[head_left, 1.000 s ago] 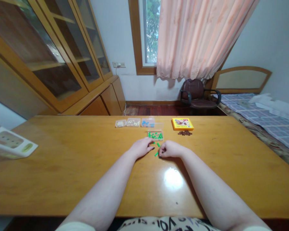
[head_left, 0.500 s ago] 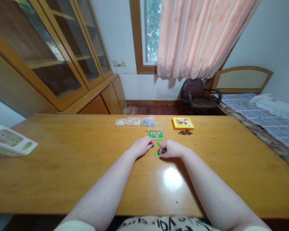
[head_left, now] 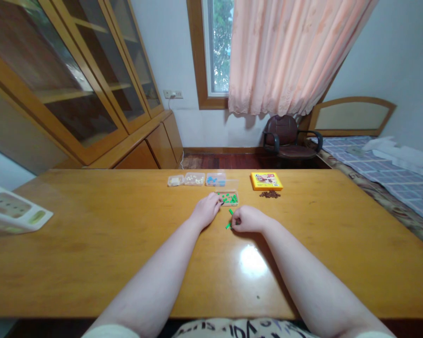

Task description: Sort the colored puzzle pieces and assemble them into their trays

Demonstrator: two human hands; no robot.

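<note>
The left hand (head_left: pixel 207 210) sits at the near left corner of a clear plastic parts box (head_left: pixel 237 197), its grip bunched, with no telling whether anything is held; most of the green plastic sticks (head_left: pixel 229 198) lie inside that box. Two loose green sticks (head_left: pixel 231 211) lie out on the wooden tabletop (head_left: pixel 91 249), just beside the curled grip of the right hand (head_left: pixel 249 219), which also cannot be confirmed as holding anything. Beyond both grips stand boxes of white pieces (head_left: pixel 194 179) and blue pieces (head_left: pixel 215 179), a yellow carton (head_left: pixel 267 180) and a loose heap of brown pieces (head_left: pixel 270 194).
</note>
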